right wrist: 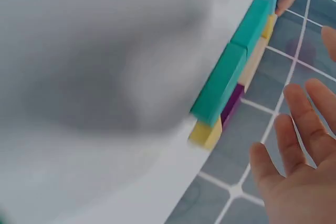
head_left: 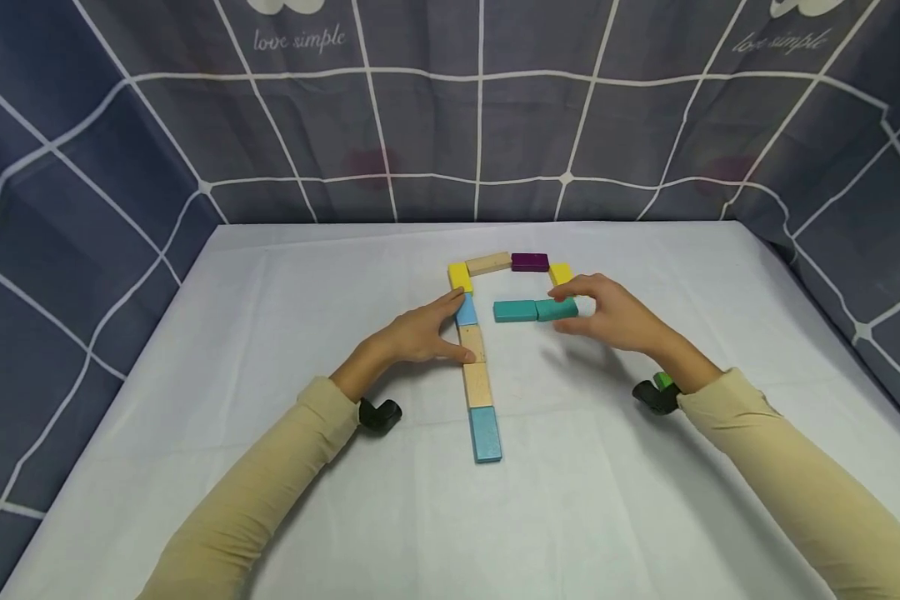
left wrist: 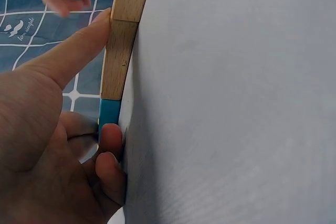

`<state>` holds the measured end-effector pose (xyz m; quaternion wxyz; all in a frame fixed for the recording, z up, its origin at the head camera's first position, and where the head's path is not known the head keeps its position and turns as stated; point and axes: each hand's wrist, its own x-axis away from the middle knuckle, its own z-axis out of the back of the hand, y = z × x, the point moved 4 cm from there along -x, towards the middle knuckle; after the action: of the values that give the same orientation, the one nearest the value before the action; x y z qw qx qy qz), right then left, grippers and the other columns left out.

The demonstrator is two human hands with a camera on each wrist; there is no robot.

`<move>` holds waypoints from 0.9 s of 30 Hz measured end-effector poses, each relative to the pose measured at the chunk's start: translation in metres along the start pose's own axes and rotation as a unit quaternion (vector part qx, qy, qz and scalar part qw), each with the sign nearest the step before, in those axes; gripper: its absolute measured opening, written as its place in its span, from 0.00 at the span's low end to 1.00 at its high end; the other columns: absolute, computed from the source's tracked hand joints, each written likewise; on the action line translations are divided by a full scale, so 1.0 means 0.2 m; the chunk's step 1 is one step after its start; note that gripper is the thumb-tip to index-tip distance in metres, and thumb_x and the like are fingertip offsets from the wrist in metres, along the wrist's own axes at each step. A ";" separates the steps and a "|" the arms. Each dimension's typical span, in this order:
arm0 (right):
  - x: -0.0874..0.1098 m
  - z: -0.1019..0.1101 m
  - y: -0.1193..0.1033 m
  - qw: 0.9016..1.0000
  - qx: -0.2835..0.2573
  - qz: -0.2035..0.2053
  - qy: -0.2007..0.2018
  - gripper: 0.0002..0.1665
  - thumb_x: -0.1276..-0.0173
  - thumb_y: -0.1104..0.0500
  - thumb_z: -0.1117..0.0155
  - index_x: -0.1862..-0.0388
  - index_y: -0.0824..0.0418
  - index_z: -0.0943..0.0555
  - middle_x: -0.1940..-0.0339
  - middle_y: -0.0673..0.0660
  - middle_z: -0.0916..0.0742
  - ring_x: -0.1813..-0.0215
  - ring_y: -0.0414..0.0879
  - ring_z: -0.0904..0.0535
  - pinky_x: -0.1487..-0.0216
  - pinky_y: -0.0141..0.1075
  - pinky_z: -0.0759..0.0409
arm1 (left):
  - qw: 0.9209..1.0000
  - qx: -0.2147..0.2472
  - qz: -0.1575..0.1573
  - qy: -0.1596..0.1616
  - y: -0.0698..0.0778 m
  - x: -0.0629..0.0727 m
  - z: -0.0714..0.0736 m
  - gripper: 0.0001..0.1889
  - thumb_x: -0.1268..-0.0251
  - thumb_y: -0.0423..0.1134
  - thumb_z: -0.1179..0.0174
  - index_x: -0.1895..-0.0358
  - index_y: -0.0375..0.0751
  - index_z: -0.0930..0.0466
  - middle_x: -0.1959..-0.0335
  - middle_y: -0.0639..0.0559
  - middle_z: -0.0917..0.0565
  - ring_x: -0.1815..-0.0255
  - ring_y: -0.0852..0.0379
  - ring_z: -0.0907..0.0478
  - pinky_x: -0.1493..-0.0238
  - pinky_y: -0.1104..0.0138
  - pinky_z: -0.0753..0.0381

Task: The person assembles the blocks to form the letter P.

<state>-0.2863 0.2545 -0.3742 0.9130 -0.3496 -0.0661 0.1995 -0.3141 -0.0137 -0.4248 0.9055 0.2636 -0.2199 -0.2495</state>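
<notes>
A line of rectangular blocks runs up the white table, with a light-blue block (head_left: 485, 435) nearest me and plain wooden blocks (head_left: 477, 385) beyond it. My left hand (head_left: 423, 332) rests along the line's left side. Its thumb touches a wooden block (left wrist: 119, 59) and its fingers lie at a smaller blue block (left wrist: 109, 113). Two teal blocks (head_left: 515, 311) lie end to end to the right of the line. Around the right teal block (right wrist: 220, 82), my right hand (head_left: 607, 312) hovers with fingers spread; the right wrist view shows them apart from it.
Farther back, a yellow block (head_left: 460, 277), a slanted wooden block (head_left: 489, 263), a purple block (head_left: 529, 262) and another yellow block (head_left: 560, 273) form a top row. A green block (head_left: 663, 381) is partly hidden by my right wrist. Dark checked cloth (head_left: 435, 125) hangs behind the table.
</notes>
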 end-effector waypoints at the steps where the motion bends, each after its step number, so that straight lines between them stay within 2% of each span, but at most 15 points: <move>1: 0.03 0.02 0.01 1.000 0.000 -0.005 0.002 0.28 0.37 0.57 0.27 0.40 0.67 0.20 0.43 0.62 0.18 0.38 0.57 0.30 0.38 0.59 0.33 | 1.000 0.000 0.000 0.000 0.00 0.00 0.00 0.58 0.47 0.65 0.31 0.20 0.46 0.56 0.19 0.54 0.57 0.20 0.55 0.59 0.24 0.55 0.52; 8: 0.30 0.12 0.07 0.999 0.029 -0.029 -0.011 0.28 0.35 0.52 0.29 0.40 0.65 0.20 0.42 0.60 0.19 0.35 0.57 0.32 0.37 0.61 0.35 | 1.000 -0.004 -0.004 -0.003 0.00 0.00 0.00 0.58 0.46 0.64 0.32 0.20 0.45 0.57 0.19 0.56 0.59 0.20 0.55 0.59 0.24 0.55 0.53; 12: 0.43 0.16 0.14 0.998 0.036 -0.045 -0.011 0.28 0.35 0.52 0.29 0.40 0.64 0.20 0.41 0.59 0.20 0.34 0.58 0.34 0.39 0.61 0.35 | 1.000 -0.006 -0.004 -0.003 0.00 0.00 0.00 0.58 0.46 0.65 0.32 0.20 0.45 0.57 0.19 0.55 0.59 0.20 0.55 0.60 0.24 0.56 0.52; 20: 0.60 0.20 0.29 0.996 0.049 -0.075 -0.026 0.30 0.38 0.53 0.26 0.40 0.65 0.21 0.40 0.62 0.20 0.36 0.61 0.31 0.43 0.60 0.33 | 1.000 -0.004 -0.001 -0.002 0.00 0.01 0.00 0.59 0.46 0.64 0.31 0.20 0.45 0.57 0.19 0.55 0.59 0.20 0.55 0.60 0.24 0.56 0.53; 22: 0.62 0.20 0.32 0.995 0.062 -0.076 -0.027 0.29 0.39 0.55 0.26 0.41 0.65 0.21 0.42 0.61 0.19 0.39 0.59 0.29 0.44 0.56 0.30 | 1.000 -0.002 -0.002 -0.002 0.00 0.01 0.00 0.59 0.47 0.65 0.31 0.20 0.45 0.57 0.19 0.55 0.59 0.20 0.55 0.60 0.24 0.56 0.53; 27: 0.66 0.17 0.37 0.994 0.088 -0.053 -0.024 0.27 0.41 0.58 0.24 0.44 0.66 0.18 0.49 0.56 0.17 0.50 0.46 0.27 0.52 0.36 0.27 | 1.000 -0.003 -0.006 -0.002 0.00 0.00 -0.01 0.59 0.47 0.65 0.31 0.20 0.45 0.57 0.19 0.57 0.59 0.20 0.56 0.60 0.24 0.56 0.53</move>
<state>-0.1981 0.3797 -0.3999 0.9476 -0.2593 -0.0888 0.1643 -0.3135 -0.0134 -0.4257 0.9043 0.2622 -0.2192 -0.2558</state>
